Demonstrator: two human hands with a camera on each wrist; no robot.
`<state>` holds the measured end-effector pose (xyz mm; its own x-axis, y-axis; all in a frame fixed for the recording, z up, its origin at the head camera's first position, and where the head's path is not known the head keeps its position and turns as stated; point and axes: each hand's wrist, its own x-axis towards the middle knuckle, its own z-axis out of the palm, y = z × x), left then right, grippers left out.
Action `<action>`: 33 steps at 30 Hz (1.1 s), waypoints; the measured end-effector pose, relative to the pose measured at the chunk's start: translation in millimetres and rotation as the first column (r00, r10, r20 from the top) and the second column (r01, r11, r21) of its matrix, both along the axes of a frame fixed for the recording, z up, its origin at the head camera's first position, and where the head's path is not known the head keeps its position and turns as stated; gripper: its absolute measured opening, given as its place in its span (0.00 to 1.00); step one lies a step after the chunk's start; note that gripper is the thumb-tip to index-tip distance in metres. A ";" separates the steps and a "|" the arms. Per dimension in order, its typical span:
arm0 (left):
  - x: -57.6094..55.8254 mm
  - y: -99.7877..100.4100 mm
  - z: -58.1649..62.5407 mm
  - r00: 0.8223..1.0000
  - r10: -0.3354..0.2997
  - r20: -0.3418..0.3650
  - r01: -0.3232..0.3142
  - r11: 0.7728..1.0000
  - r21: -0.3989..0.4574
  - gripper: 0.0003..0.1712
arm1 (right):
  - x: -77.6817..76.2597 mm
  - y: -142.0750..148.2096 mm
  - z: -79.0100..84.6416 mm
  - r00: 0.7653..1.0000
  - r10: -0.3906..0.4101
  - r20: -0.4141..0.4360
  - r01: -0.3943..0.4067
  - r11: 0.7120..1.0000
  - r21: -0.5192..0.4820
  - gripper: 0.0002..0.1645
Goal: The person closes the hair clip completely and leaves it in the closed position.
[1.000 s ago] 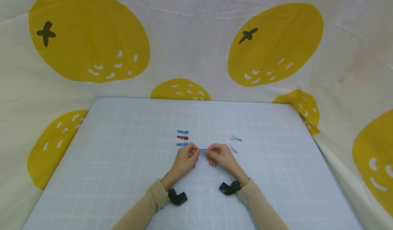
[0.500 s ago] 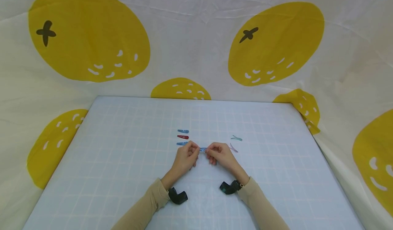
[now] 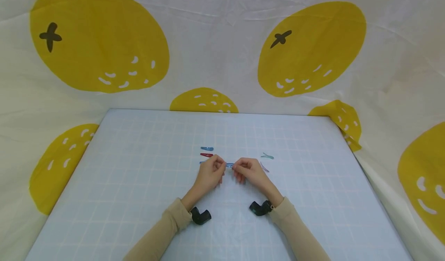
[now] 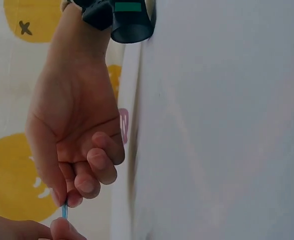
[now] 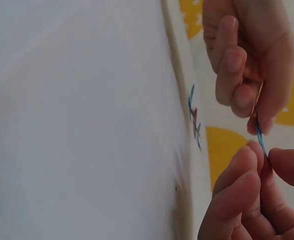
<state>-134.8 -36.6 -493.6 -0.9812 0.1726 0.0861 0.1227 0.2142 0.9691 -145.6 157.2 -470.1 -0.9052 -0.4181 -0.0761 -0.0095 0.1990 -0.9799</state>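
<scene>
Nearest are the two hands, their fingers narrowed to a pinch above the table (image 3: 149, 176): the left hand (image 3: 208, 172) grips one end of a slim blue clip (image 3: 229, 165), the right hand (image 3: 252, 173) the other, so the clip bridges the small gap between them, lying roughly crosswise. Whether its two arms are snapped together cannot be told, as the fingers cover its ends; handling of this one looks unfinished. Just beyond the right hand lies a purple clip (image 3: 264, 167), with a green clip (image 3: 267, 156) farther back; both lie spread in a V, untouched by the fingers, and seem to be what is left. Beyond the left hand runs a row: a second blue clip (image 3: 201, 162), mostly hidden behind that hand, then a red clip (image 3: 206, 154), then a third blue clip (image 3: 207, 149) at the far end. The red one and the farthest appear closed, which suggests the row is the finished part and the work about midway. Behind the table hangs a patterned cloth (image 3: 215, 52).
</scene>
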 end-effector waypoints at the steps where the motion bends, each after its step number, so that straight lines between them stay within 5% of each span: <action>1: -1.3 -0.5 1.3 1.000 -0.004 -0.003 0.004 1.000 -0.002 0.04 | 0.7 -1.1 5.4 1.000 0.000 0.001 0.000 1.000 0.011 0.12; 13: -22.2 -5.5 7.9 1.000 -0.005 0.024 0.006 0.998 -0.058 0.04 | -9.3 -7.3 19.6 0.999 -0.034 -0.026 0.035 0.999 0.021 0.13; 21: -37.2 -7.3 17.0 0.998 0.051 -0.047 -0.058 0.987 -0.150 0.04 | -17.6 -13.0 24.3 0.995 -0.096 0.008 0.096 0.995 0.005 0.15; 27: -48.9 -10.5 23.7 0.987 0.070 -0.144 -0.108 0.956 -0.275 0.04 | -32.0 -14.1 12.6 0.991 -0.135 0.020 0.135 0.991 -0.007 0.16; 33: -63.1 -12.2 29.9 0.994 0.067 -0.090 -0.097 0.915 -0.391 0.06 | -47.7 -15.2 -5.4 0.977 -0.212 0.030 0.213 0.977 -0.031 0.16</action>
<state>-197.8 -48.9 -463.7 -0.9869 0.1269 0.0998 0.1559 0.5893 0.7927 -193.2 142.0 -475.5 -0.9716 -0.2188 -0.0898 0.0550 0.1603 -0.9855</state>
